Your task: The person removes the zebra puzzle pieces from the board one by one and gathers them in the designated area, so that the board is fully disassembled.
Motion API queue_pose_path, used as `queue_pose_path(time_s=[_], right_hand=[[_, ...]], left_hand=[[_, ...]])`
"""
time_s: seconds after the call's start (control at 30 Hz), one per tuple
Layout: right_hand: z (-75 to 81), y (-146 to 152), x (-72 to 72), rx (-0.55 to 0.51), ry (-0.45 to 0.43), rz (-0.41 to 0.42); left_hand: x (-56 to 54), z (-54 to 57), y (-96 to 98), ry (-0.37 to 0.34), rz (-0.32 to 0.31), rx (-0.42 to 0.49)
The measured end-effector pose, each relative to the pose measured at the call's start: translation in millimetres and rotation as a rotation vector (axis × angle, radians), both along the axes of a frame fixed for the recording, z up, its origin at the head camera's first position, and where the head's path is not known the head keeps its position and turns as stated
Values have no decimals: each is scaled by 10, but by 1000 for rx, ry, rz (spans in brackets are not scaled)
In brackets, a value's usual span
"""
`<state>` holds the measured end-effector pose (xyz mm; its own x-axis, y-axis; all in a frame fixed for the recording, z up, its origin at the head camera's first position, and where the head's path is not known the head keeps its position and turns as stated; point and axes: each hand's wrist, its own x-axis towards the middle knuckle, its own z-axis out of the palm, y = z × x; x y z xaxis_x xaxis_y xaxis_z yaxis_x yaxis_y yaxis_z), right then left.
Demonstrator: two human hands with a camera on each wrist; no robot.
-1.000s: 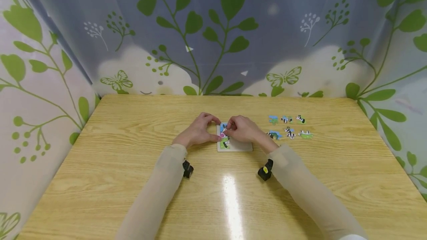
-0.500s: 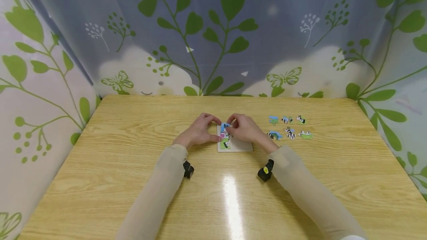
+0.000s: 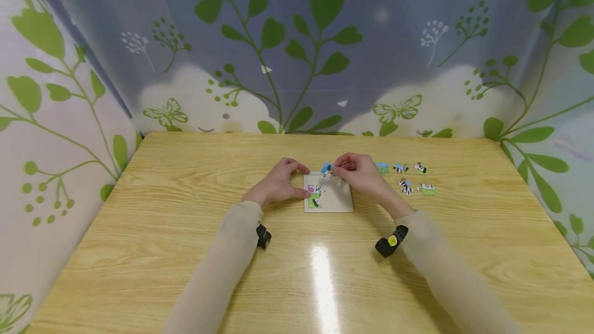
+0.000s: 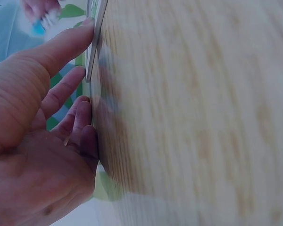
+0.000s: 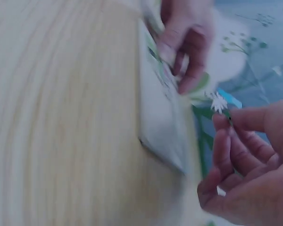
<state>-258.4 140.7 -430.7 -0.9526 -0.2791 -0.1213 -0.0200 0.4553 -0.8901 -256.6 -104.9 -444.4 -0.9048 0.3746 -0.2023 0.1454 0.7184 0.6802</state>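
Note:
Pinched between thumb and fingers of my right hand (image 3: 364, 171) is a blue and black-and-white puzzle piece (image 3: 327, 170), raised over the top edge of the pale puzzle board (image 3: 337, 201). The right wrist view also has this puzzle piece (image 5: 220, 101) at the fingertips. My left hand (image 3: 277, 182) rests at the board's left side, the thumb on its edge and the index finger by the upper left corner. Fitted puzzle pieces (image 3: 315, 198) with green, pink and panda-like parts lie along the board's left side. In the left wrist view the left thumb (image 4: 68, 44) touches the board's rim.
Loose puzzle pieces lie in two rows right of the board, among them a zebra-striped piece (image 3: 406, 187) and a green one (image 3: 427, 189). My right hand partly covers the nearest ones. A patterned curtain (image 3: 297, 66) hangs behind the wooden table (image 3: 195, 169).
My right hand has lifted the blue and striped piece off the board's upper left and moved up and to the right with it. My left hand stays at the board's edge.

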Motion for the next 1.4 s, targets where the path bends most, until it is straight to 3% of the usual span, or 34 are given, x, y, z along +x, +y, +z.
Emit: queue_pose_path(time_s=[0.2,0.4,0.63,0.83,1.17,1.4], right_hand=[[156,465,129,87,43,15],[180,880,337,236,125,119],[106,1168,492,326,178,195],[21,1248,533,344,175,219],[-75,1211,505,399,219,173],[-41,931,426,375,282,174]], left_hand=[[10,21,12,26,-1,-23],[52,24,31,73,-35,-58],[283,38,25,123,-6,-87],[388,10,33,102,20,-95],[355,-5,39,49,29,-58],[332,-5,19,24,30,-56]])
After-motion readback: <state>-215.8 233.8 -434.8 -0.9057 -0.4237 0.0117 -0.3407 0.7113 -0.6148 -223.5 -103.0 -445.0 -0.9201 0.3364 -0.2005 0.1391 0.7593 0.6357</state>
